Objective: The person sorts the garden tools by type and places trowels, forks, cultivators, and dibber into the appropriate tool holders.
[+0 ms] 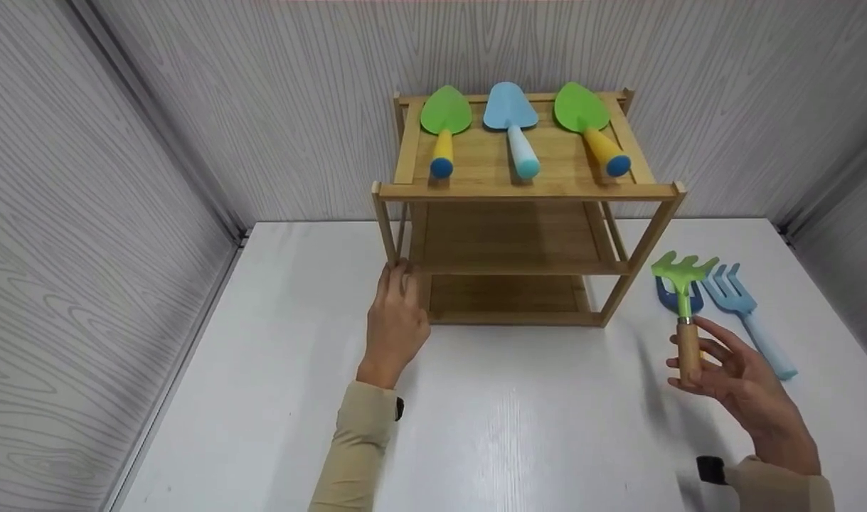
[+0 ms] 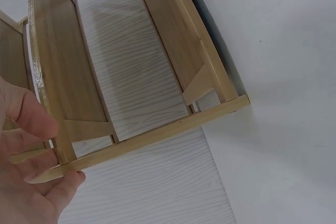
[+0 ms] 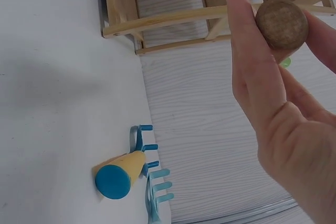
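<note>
A small three-tier wooden shelf [image 1: 533, 192] stands against the back wall. My left hand [image 1: 397, 316] grips its front left post at the middle tier; in the left wrist view, the fingers [image 2: 63, 190] wrap round the wood. Off the shelf's right side, my right hand [image 1: 750, 391] holds a green hand rake [image 1: 683, 276] by its wooden handle, tines up and raised above the table. The right wrist view shows that handle's round end [image 3: 282, 23] between thumb and fingers. On the top tier lie a green trowel [image 1: 446, 110], a blue trowel [image 1: 509, 108] and another green trowel [image 1: 581, 110].
A dark blue rake with a yellow handle [image 3: 118, 178] lies on the white table [image 1: 504, 405], partly hidden behind the green rake in the head view. Beside it is a light blue rake [image 1: 739, 302]. Grey wood-grain walls [image 1: 298, 107] enclose the back and both sides.
</note>
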A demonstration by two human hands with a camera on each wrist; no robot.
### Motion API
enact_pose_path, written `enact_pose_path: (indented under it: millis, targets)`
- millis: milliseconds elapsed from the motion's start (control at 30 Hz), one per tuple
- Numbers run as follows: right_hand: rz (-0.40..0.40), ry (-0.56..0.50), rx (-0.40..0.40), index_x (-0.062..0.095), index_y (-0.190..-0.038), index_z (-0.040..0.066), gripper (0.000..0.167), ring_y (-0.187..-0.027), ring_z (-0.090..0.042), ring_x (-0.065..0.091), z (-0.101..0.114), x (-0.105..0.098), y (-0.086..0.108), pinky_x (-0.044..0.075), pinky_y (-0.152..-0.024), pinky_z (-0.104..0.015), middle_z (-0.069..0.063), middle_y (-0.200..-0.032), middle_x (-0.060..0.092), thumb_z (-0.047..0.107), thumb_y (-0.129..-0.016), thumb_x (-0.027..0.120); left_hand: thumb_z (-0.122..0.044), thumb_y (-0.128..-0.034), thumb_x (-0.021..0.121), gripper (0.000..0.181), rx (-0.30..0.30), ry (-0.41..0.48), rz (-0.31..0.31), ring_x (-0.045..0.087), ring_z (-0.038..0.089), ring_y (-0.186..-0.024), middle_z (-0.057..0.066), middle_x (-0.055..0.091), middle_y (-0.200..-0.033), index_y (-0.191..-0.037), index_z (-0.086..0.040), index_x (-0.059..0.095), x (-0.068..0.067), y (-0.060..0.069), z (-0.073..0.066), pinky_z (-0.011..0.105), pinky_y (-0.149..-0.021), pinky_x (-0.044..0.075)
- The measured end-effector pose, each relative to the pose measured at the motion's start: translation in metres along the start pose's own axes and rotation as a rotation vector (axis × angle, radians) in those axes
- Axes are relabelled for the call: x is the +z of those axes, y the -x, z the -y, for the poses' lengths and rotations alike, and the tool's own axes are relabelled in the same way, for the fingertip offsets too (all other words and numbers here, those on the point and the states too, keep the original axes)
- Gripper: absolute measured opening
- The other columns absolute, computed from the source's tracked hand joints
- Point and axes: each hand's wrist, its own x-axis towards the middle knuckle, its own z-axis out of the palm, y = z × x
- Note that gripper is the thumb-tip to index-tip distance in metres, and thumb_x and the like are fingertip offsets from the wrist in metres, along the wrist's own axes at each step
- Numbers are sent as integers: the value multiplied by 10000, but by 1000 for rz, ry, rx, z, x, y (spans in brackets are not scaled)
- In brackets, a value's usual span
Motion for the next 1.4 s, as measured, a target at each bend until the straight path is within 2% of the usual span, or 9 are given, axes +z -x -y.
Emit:
enact_pose_path:
  millis: [133, 267, 600, 800, 933, 1033, 1167, 1267, 1400]
  targets:
    - [24, -5, -26, 445, -1521, 165, 787, -1064, -284, 694, 1, 3, 4, 599, -801, -466, -99, -1315, 619, -295, -885, 399, 143, -795, 619, 540, -2, 6, 4, 483, 511, -1286, 282, 513, -1361, -1329, 127, 541, -2, 2, 2, 494, -987, 515]
    - [27, 1, -47, 421, -1539, 131, 805, -1065, -283, 694, 2, 7, 8, 599, -797, -472, -110, -1319, 618, -315, -870, 395, 115, -809, 626, 520, -15, -31, -8, 456, 485, -1321, 255, 532, -1379, -1327, 96, 571, -2, 5, 1, 524, -1088, 421]
    - [45, 157, -77, 307, -1579, 35, 827, -1040, -248, 693, 2, 29, 11, 607, -790, -442, -80, -1336, 608, -308, -845, 469, 46, -796, 680, 573, -39, -59, 8, 428, 448, -1321, 215, 536, -1415, -1359, 57, 569, 5, 3, -5, 567, -1051, 394]
    - [139, 182, -129, 284, -1566, -30, 815, -1051, -274, 686, -2, 45, -6, 603, -796, -463, -119, -1352, 592, -308, -831, 498, 28, -772, 709, 574, -49, -54, -37, 462, 444, -1264, 220, 555, -1391, -1325, 60, 561, 6, 5, -3, 562, -997, 423]
    - [199, 177, -144, 305, -1562, -18, 802, -1058, -274, 688, -3, 54, -18, 599, -810, -465, -113, -1356, 587, -300, -837, 502, 24, -759, 738, 573, -54, -57, -38, 476, 433, -1240, 211, 564, -1380, -1305, 57, 567, 6, 4, -3, 539, -962, 451]
    - [194, 168, -130, 328, -1554, -13, 794, -1043, -287, 696, -4, 61, -27, 600, -806, -472, -120, -1346, 585, -293, -834, 513, 32, -780, 692, 506, -48, -44, -40, 488, 419, -1213, 201, 571, -1357, -1274, 65, 589, 6, 1, -4, 506, -912, 505]
    - [137, 179, -39, 354, -1552, 14, 780, -1039, -314, 697, -4, 76, -43, 595, -822, -483, -132, -1345, 560, -233, -846, 576, 64, -786, 643, 445, -54, -15, -70, 499, 402, -1186, 195, 583, -1293, -1231, 69, 622, 3, -1, -3, 473, -862, 549]
    - [119, 194, 20, 354, -1557, 29, 792, -1055, -314, 690, -5, 88, -55, 590, -842, -481, -134, -1355, 536, -191, -845, 622, 84, -777, 658, 439, -62, -7, -90, 505, 402, -1183, 192, 593, -1252, -1215, 71, 639, 2, 1, -2, 475, -897, 544]
    - [142, 174, 23, 351, -1550, 11, 781, -1052, -305, 688, -6, 97, -68, 591, -846, -469, -148, -1339, 540, -193, -845, 617, 76, -795, 668, 442, -52, 5, -93, 502, 413, -1199, 195, 591, -1266, -1235, 79, 629, 3, 2, -4, 484, -974, 514]
